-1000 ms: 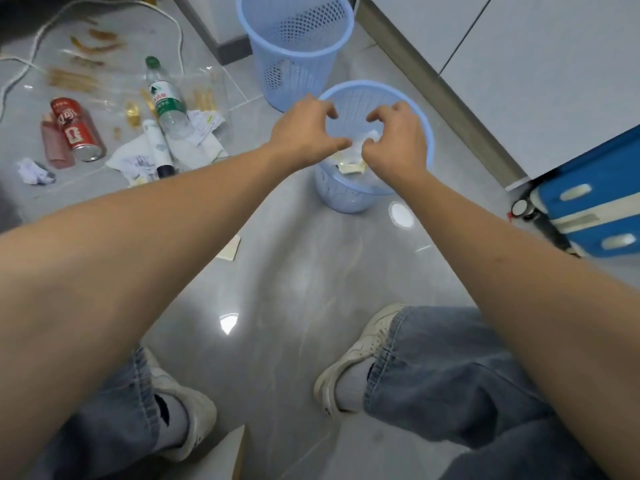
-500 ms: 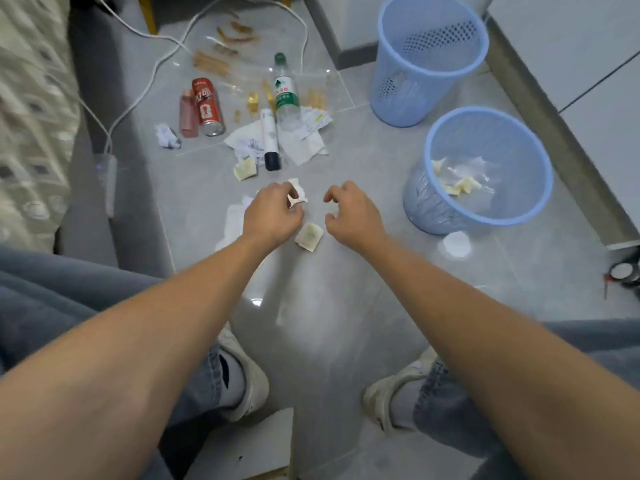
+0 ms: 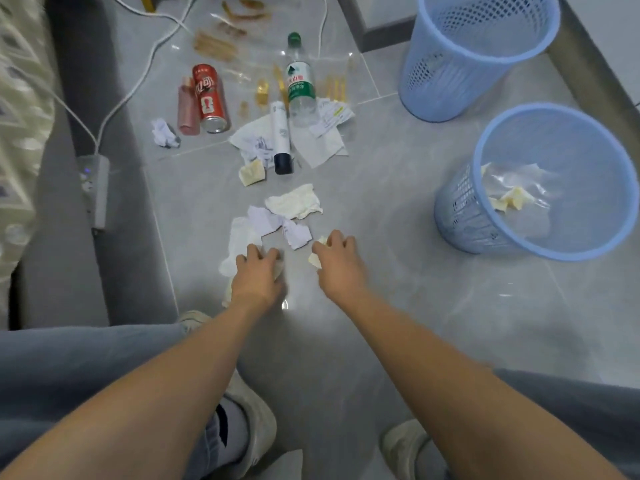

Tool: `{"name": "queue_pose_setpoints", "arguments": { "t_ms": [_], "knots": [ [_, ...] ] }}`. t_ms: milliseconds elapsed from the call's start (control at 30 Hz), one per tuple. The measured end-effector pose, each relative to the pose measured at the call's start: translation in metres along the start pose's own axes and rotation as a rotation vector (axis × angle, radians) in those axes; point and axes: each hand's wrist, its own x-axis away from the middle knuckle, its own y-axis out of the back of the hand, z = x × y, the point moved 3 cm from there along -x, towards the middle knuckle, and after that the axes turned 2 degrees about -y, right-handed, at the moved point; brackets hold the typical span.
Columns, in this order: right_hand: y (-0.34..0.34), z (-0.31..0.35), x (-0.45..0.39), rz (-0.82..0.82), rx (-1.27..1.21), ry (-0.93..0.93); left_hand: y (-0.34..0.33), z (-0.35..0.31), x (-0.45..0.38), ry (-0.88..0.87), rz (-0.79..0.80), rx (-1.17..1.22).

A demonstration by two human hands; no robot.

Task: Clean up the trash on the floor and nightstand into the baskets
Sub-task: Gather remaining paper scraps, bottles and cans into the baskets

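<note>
I had both bare arms stretched forward and down, palms facing the floor. My left hand point(image 3: 258, 273) lay low with its fingers curled under. My right hand point(image 3: 337, 261) sat just beside it, apart, knuckles up, fingers bent at the tips.

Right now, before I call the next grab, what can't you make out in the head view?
- Left hand: its own knuckles hide whether it grips the white tissue beneath.
- Right hand: only an edge of the yellowish scrap shows; the grip is hidden.
- Far basket: rim cut by the top edge, bottom unseen.
- Red can: label too blurred to read.
</note>
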Motion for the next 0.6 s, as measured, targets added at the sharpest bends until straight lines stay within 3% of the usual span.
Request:
{"name": "queue_pose_setpoints", "arguments": {
  "t_ms": [300, 467, 600],
  "knots": [
    [0.010, -0.034, 0.002, -0.040, -0.193, -0.013, -0.001, -0.013, -0.004, -0.183, -0.075, 0.204],
    [0.063, -0.052, 0.017, -0.258, -0.295, -0.044, 0.032, -0.052, 0.004, -0.279, -0.182, 0.310],
    [0.141, -0.067, 0.034, -0.497, -0.331, -0.008, 0.075, -0.119, 0.012, -0.410, -0.254, 0.438]
  ]
}}
